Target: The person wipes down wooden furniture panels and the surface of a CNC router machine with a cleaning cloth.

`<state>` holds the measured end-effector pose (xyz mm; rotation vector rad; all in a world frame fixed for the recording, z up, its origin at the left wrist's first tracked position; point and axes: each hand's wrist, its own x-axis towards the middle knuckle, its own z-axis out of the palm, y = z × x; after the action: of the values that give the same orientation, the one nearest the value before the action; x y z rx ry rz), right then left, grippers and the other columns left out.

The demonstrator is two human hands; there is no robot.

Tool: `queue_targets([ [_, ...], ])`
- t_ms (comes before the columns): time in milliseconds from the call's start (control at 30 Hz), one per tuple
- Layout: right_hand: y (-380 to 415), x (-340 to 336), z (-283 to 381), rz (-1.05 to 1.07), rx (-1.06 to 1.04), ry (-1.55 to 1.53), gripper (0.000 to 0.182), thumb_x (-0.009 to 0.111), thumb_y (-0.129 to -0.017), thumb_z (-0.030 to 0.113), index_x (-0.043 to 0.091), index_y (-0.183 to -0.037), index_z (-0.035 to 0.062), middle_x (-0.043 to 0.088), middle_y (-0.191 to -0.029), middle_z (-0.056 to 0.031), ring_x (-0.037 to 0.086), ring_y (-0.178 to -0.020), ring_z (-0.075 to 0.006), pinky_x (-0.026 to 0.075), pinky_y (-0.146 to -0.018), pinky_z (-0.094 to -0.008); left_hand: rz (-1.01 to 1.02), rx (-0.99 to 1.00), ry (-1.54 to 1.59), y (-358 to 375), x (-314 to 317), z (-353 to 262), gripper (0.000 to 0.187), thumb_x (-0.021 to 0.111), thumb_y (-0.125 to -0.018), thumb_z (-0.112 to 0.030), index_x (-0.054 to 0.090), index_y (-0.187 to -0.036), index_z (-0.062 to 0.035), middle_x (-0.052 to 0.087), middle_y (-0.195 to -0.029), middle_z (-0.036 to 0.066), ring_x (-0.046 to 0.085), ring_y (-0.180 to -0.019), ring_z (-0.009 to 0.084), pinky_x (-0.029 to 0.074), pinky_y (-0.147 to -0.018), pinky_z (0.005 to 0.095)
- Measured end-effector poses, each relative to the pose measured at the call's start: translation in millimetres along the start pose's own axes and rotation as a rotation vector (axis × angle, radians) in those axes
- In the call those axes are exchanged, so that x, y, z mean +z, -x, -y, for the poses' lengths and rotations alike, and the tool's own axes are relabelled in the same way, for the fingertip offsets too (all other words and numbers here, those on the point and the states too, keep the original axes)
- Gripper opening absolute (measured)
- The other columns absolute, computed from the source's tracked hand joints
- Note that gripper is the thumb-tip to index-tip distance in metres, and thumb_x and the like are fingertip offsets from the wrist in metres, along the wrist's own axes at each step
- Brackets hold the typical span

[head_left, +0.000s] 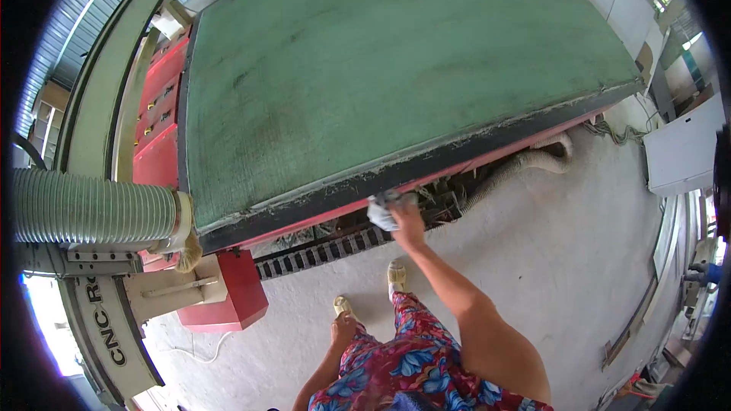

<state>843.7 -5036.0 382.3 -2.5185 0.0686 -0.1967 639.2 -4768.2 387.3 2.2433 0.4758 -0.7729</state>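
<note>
My right hand reaches out to the side of a large CNC machine and is closed on a crumpled grey-white rag. The rag is slightly blurred and lies at the red strip below the black edge of the machine's green table. Down by my left leg is my left hand, close to the flowered trousers. Its fingers are too small and hidden to make out.
A black cable chain runs along the floor below the table. Leftward stand the gantry, a ribbed hose and a red box. Another hose lies under the table's edge. A grey cabinet stands at right.
</note>
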Motion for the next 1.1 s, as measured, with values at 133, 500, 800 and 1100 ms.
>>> queue_targets([
  [133, -47.8, 30.1, -10.5, 0.047, -0.261, 0.177, 0.028, 0.062, -0.070, 0.015, 0.063, -0.097, 0.0157, 0.058, -0.095, -0.0157, 0.057, -0.089, -0.0339, 0.046, -0.079, -0.0439, -0.042, 0.064, -0.001, 0.4, 10.5, 27.2, 0.035, 0.051, -0.078, -0.020, 0.061, -0.108, -0.0049, 0.064, -0.089, 0.023, 0.064, -0.085, 0.0349, 0.050, -0.074, 0.0421],
  [500, 1.3, -46.4, -230.7, -0.522, 0.957, 0.238, 0.053, 0.060, -0.075, 0.038, 0.053, -0.121, 0.0118, 0.057, -0.106, -0.0182, 0.057, -0.097, -0.0353, 0.046, -0.086, -0.0441, 0.012, -0.038, -0.061, 16.6, 38.8, 107.5, 0.035, 0.054, -0.077, -0.021, 0.062, -0.106, -0.0031, 0.064, -0.091, 0.023, 0.062, -0.088, 0.0366, 0.050, -0.077, 0.0418],
  [800, 136.7, -48.5, -146.2, -0.150, 0.875, 0.040, 0.065, 0.073, -0.066, 0.027, 0.049, -0.121, 0.0034, 0.054, -0.110, -0.0191, 0.053, -0.102, -0.0347, 0.044, -0.085, -0.0434, 0.098, 0.066, -0.076, -0.4, 44.4, 85.6, 0.037, 0.059, -0.077, -0.026, 0.060, -0.107, -0.0051, 0.065, -0.091, 0.020, 0.063, -0.087, 0.0333, 0.050, -0.077, 0.0410],
  [1100, 147.9, -65.8, -8.7, 0.057, 0.250, -0.248, 0.050, 0.072, -0.062, 0.014, 0.057, -0.109, 0.0061, 0.057, -0.101, -0.0153, 0.056, -0.096, -0.0338, 0.046, -0.082, -0.0403, 0.072, 0.038, -0.028, 39.3, 54.5, 99.3, 0.037, 0.057, -0.075, -0.021, 0.061, -0.107, -0.0038, 0.065, -0.089, 0.021, 0.063, -0.086, 0.0340, 0.049, -0.077, 0.0407],
])
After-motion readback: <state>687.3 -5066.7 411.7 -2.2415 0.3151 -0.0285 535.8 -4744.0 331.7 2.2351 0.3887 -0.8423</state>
